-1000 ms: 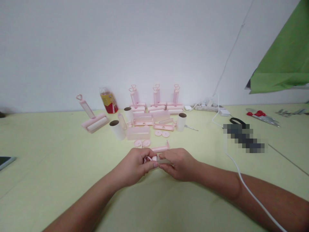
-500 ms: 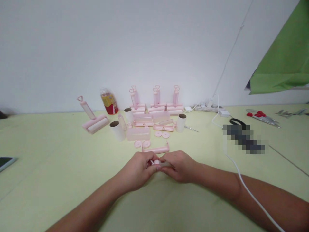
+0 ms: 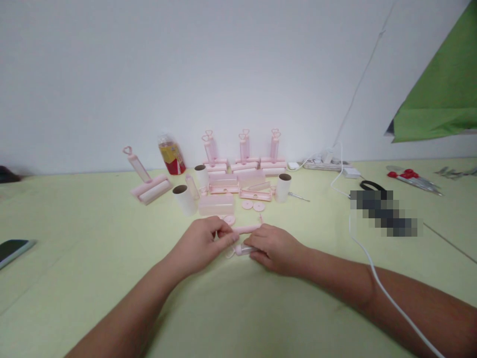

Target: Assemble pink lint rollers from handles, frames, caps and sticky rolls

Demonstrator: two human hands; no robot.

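Observation:
My right hand (image 3: 278,248) is closed around a clear handle with a pale pink cap and a loop (image 3: 242,249) at its left end. My left hand (image 3: 203,243) is at the left end of a pink lint roller frame (image 3: 248,229), with thumb and fingers bent in a pinch on it. That end of the frame is hidden behind the fingers. Beyond the left hand a pink round disc (image 3: 229,219) is partly covered. Two more pink discs (image 3: 253,205) lie behind the frame, and a translucent pink cover (image 3: 216,204) sits to their left.
Assembled lint rollers (image 3: 244,154) with heart-topped handles line the wall; another roller (image 3: 151,190) stands left. White paper rolls (image 3: 283,189) stand among pink parts. A screwdriver (image 3: 299,197), scissors (image 3: 413,180) and a white cable (image 3: 376,278) are on the right; a phone (image 3: 15,251) lies left.
My left hand has let go of the looped end of the handle and moved up and left to the pink frame. My right hand still holds the handle.

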